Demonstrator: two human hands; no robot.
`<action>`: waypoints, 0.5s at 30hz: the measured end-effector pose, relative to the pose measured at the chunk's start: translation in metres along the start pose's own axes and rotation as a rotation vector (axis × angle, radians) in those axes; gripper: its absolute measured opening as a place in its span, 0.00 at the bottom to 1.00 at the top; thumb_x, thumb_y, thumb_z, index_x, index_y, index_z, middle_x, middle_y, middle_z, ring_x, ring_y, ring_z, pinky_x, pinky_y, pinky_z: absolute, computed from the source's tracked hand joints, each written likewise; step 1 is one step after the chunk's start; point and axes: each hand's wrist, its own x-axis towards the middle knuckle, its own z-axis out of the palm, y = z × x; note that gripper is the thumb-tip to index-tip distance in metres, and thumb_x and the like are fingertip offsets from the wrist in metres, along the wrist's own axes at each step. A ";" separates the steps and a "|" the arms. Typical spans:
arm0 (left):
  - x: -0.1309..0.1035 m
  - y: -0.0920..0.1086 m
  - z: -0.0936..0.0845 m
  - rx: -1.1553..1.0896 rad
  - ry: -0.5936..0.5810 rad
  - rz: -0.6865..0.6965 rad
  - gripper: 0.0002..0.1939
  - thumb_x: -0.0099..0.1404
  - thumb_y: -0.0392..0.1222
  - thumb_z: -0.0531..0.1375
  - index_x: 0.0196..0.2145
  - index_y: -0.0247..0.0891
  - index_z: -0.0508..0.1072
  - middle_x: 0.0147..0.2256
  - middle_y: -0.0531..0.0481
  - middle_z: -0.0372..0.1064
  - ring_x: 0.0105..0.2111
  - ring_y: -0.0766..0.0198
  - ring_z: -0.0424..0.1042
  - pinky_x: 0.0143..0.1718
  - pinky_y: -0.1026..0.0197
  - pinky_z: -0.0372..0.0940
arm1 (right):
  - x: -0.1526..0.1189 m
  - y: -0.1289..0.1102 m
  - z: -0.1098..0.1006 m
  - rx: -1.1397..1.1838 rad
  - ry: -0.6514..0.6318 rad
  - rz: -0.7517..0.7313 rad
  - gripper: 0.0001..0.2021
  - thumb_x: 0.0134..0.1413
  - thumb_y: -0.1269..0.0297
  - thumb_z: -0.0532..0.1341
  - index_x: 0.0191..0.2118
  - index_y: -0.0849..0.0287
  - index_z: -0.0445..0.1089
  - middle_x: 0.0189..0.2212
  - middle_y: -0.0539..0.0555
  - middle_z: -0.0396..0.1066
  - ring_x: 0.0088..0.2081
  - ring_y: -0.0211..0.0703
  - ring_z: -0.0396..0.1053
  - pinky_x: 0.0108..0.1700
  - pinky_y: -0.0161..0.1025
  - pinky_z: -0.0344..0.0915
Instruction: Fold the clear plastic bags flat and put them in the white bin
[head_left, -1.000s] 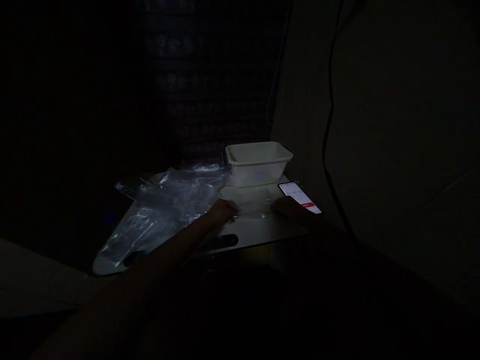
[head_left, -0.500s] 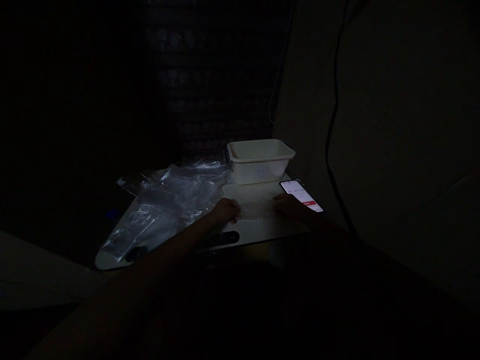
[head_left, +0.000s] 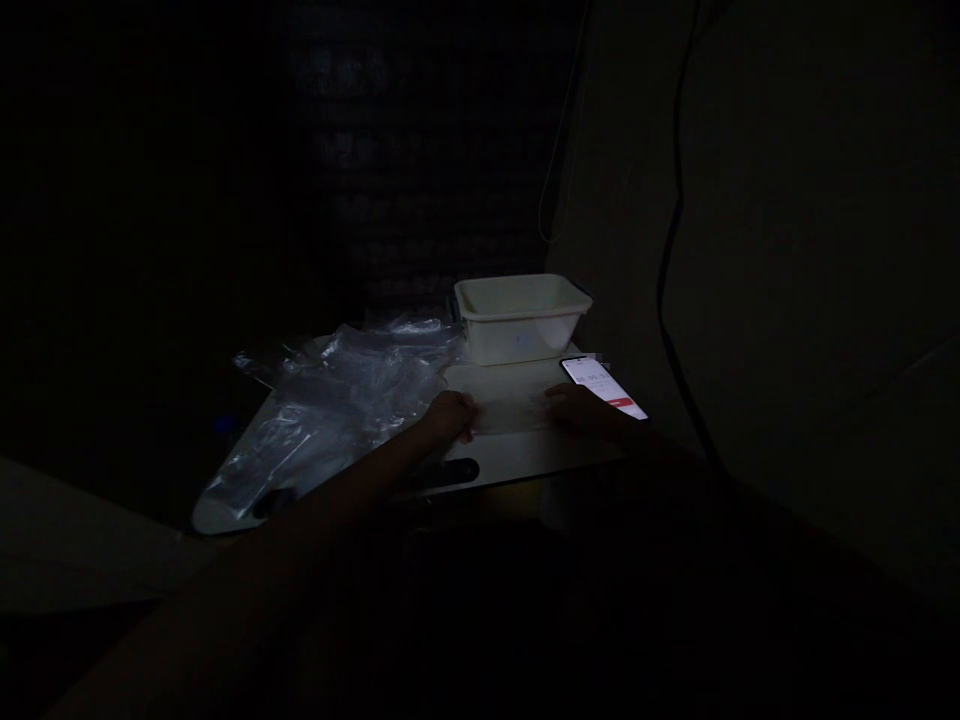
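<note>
Between my two hands a clear plastic bag point(head_left: 511, 412) is held flat just over the white table point(head_left: 525, 455). My left hand point(head_left: 452, 414) is closed on its left edge, thumb and fingers pinched together. On the bag's right edge, my right hand point(head_left: 571, 406) is closed as well, though its fingers are dim. To the left of my left hand spreads a loose heap of clear plastic bags point(head_left: 352, 390). Past the held bag stands a white plastic tub point(head_left: 517, 340) with dark handles.
A lit phone point(head_left: 600, 385) showing a timer lies by the right edge of the table, beside my right hand. Dark cutouts point(head_left: 450, 472) show near the front edge. A black cable point(head_left: 667, 250) hangs along the right wall. The room is very dark.
Almost nothing has moved. Both hands keep their hold on the bag, and the view has shifted very slightly.
</note>
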 end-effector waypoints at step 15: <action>0.000 0.003 -0.003 0.015 -0.024 -0.040 0.19 0.49 0.28 0.56 0.41 0.27 0.62 0.11 0.60 0.58 0.10 0.72 0.59 0.16 0.69 0.55 | -0.005 -0.009 0.000 0.132 0.047 0.119 0.10 0.40 0.75 0.56 0.34 0.63 0.64 0.21 0.51 0.68 0.21 0.34 0.65 0.22 0.29 0.60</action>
